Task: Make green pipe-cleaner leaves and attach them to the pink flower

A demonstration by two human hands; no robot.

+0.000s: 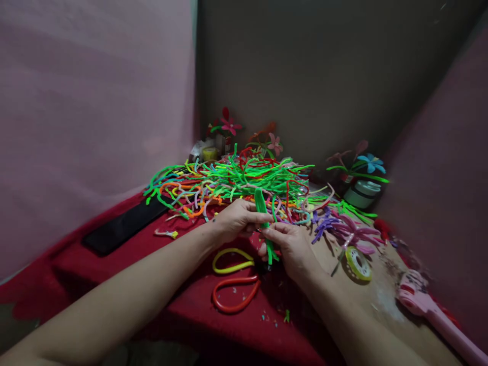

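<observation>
Strip (261,201) of fuzzy green, held nearly upright between both hands above red cloth (202,305); broad and rounded at the top, splitting into thin furry ends below. Left hand (239,219) pinching its middle between thumb and fingers; right hand (295,249) pinching just lower, fingertips near the left's. Close beneath, on the cloth, smooth teardrop loops: yellow loop (229,271), red loop (229,309). Beyond the hands, tangled heap (259,178) of bristly stems, mostly bright green, with red, orange and yellow curls. To the left, flat black phone (125,226). To the right, purple stems (324,226), plump pink stems (358,231), yellow-rimmed tape (364,275) and hard pink tool (434,312) beside tan board (381,317). Farther back, fuzzy-petalled blue flower (371,162) above squat jar (361,193); pink flower (231,125) well apart from it.
</observation>
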